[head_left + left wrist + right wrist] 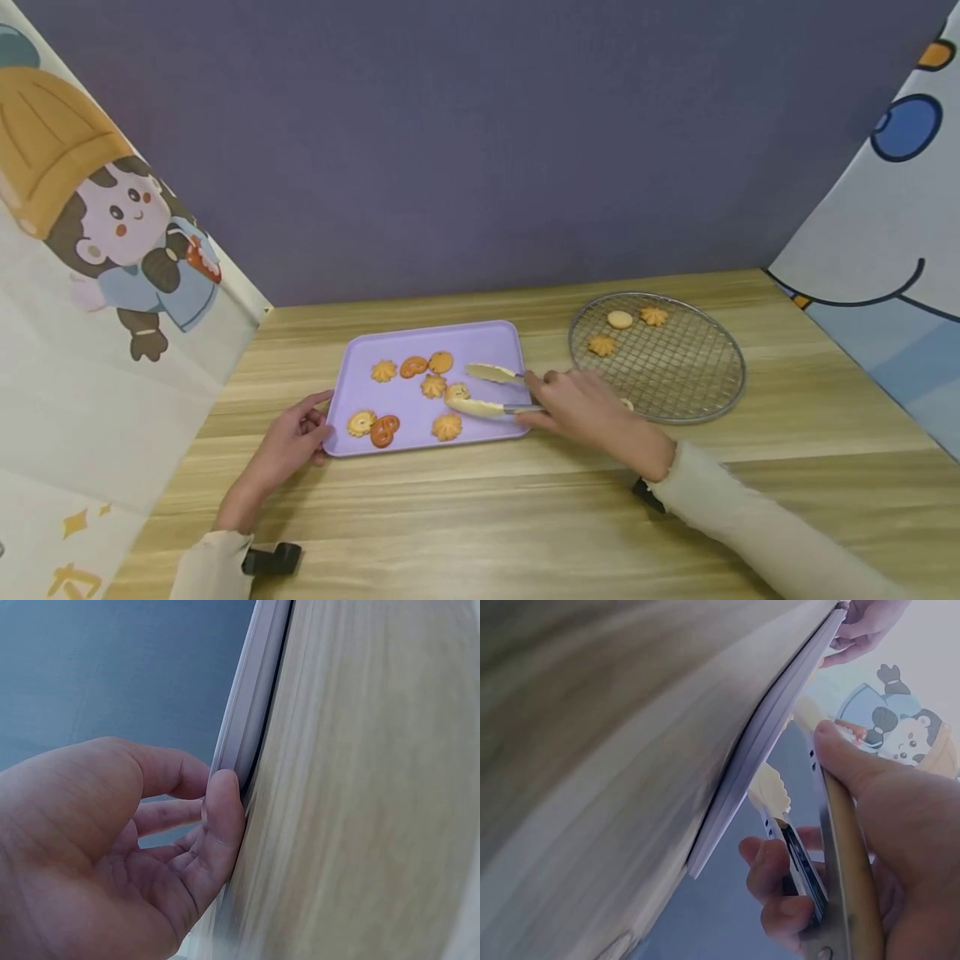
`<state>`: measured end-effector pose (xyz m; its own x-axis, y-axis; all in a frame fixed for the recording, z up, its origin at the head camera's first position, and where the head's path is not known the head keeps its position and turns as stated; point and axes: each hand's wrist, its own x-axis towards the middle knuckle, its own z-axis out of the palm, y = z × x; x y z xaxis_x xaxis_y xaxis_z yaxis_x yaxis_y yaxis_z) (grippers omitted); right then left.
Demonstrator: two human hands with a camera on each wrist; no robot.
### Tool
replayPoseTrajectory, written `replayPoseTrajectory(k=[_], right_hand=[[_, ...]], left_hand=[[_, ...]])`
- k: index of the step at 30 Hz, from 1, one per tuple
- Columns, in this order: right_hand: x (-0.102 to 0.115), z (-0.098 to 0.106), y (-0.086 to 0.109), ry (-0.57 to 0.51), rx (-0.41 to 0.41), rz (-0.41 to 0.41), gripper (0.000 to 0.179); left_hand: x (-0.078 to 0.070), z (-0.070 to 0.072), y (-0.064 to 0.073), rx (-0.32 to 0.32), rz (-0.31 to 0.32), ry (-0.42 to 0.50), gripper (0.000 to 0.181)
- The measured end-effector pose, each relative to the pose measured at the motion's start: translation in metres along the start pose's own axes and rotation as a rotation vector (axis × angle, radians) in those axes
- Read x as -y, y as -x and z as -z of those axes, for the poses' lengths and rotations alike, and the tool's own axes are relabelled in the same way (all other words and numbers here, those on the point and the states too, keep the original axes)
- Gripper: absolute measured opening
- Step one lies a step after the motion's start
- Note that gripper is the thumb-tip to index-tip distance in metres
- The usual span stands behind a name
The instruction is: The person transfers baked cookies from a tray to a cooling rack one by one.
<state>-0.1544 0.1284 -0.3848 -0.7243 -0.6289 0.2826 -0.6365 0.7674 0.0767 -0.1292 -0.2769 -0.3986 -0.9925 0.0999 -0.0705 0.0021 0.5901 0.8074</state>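
Observation:
A lilac tray (pixel 420 340) lies on the wooden table, with flower-shaped cookies (pixel 446 427), pretzels (pixel 385 431) and round cookies (pixel 440 362) spread over it. At its near left corner, my left hand (pixel 294 435) holds the rim between curled fingers and thumb; the left wrist view shows the fingertips right at the edge. My right hand (pixel 581 410) grips metal tongs (pixel 840 847) with cream scalloped tips. The tongs are spread apart over the tray's right half. Their near tip overlaps a pale cookie (pixel 456 392) in the head view; the far tip has no cookie beside it.
Right of the tray is a round wire rack (pixel 675 367) carrying two flower-shaped cookies (pixel 602 345) and one plain round cookie (pixel 620 319). A dark partition (pixel 480 150) rises behind the table, and printed cartoon panels (pixel 127 275) flank both sides.

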Motion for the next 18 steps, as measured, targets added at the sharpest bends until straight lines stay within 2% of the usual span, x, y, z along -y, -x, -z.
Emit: replayPoseTrajectory(k=[9, 18], right_hand=[[0.012, -0.001, -0.004, 0.009, -0.02, 0.036, 0.054], [0.014, 0.004, 0.0, 0.021, -0.022, 0.051, 0.052]], left_hand=[[0.017, 0.0, -0.006, -0.008, -0.007, -0.018, 0.054], [0.019, 0.0, -0.006, -0.006, -0.013, -0.01, 0.054]])
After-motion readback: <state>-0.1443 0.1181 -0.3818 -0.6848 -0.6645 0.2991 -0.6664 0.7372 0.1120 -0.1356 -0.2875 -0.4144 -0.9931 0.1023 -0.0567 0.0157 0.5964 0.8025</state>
